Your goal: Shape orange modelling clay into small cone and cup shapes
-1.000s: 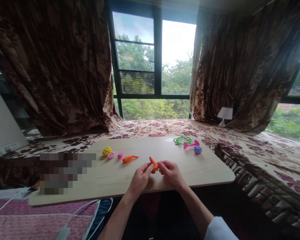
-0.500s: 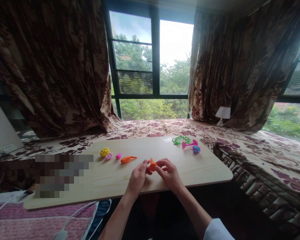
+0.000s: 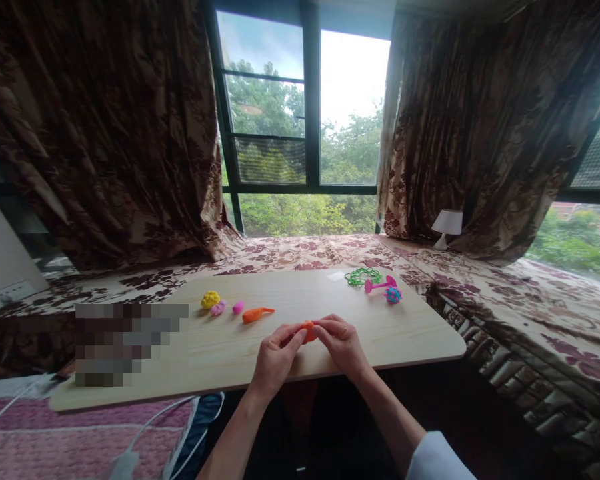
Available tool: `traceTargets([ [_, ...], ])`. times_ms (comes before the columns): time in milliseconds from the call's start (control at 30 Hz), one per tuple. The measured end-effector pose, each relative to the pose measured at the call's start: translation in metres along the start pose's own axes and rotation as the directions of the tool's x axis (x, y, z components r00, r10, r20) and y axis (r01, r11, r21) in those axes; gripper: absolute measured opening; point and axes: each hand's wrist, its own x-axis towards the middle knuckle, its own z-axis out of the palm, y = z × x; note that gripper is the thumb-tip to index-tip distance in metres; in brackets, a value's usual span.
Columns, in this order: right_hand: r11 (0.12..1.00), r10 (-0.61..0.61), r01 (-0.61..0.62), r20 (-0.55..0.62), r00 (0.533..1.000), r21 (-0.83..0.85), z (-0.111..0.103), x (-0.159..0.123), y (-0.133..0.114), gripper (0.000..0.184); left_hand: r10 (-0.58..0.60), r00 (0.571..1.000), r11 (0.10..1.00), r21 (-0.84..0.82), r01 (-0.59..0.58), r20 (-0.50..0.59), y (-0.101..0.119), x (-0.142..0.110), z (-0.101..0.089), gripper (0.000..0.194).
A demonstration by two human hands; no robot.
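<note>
Both hands meet over the near edge of a light wooden board (image 3: pixel 220 360). My left hand (image 3: pixel 275 357) and my right hand (image 3: pixel 341 343) pinch a small orange clay piece (image 3: pixel 309 331) between their fingertips; most of it is hidden by the fingers. Further back on the board lies an orange carrot-shaped clay piece (image 3: pixel 257 313), with a pink lump (image 3: pixel 238 307), a pale pink lump (image 3: pixel 219 309) and a yellow lump (image 3: pixel 211 299) to its left.
At the board's far right lie a green loop tangle (image 3: pixel 363 276), a pink tool (image 3: pixel 379 285) and a blue-pink spiky ball (image 3: pixel 393 295). A white lamp (image 3: pixel 447 227) stands on the floral-covered ledge. White cables (image 3: pixel 145 433) run below the board at left.
The orange piece stood up between my fingertips; now both hands have closed round it and it shows only as a small lump.
</note>
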Motion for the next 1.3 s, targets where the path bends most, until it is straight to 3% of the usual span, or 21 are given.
traceTargets([
  [167,0.999,0.033,-0.033,-0.007,0.999,-0.010,0.0017,0.0002,-0.0013,0.024,-0.018,1.000,0.999,-0.041,0.018,-0.003,-0.0025,-0.0008,0.0009,0.029],
  [333,0.998,-0.008,0.006,-0.032,0.999,-0.055,0.0002,-0.0002,-0.0003,0.020,0.018,1.000,0.999,0.031,-0.018,0.008,0.0001,-0.0018,0.0018,0.029],
  [600,0.999,0.022,-0.023,-0.015,1.000,-0.022,-0.0003,0.0007,0.0002,0.021,0.029,0.999,0.997,0.072,-0.031,0.027,0.0019,-0.0028,0.0028,0.027],
  [867,0.999,0.043,-0.043,-0.030,0.999,0.005,0.0000,0.0007,-0.0033,0.025,-0.082,0.997,0.995,-0.057,0.081,-0.004,-0.0058,-0.0012,0.0021,0.034],
  [1133,0.999,-0.014,0.013,-0.014,1.000,-0.052,-0.0007,-0.0007,-0.0038,0.022,-0.010,1.000,1.000,-0.004,0.010,-0.020,0.0001,-0.0016,0.0060,0.033],
  [1300,0.999,-0.017,0.017,-0.021,1.000,-0.035,-0.0001,-0.0006,-0.0041,0.020,-0.029,0.999,0.999,0.012,0.029,-0.036,-0.0010,-0.0014,0.0028,0.032],
])
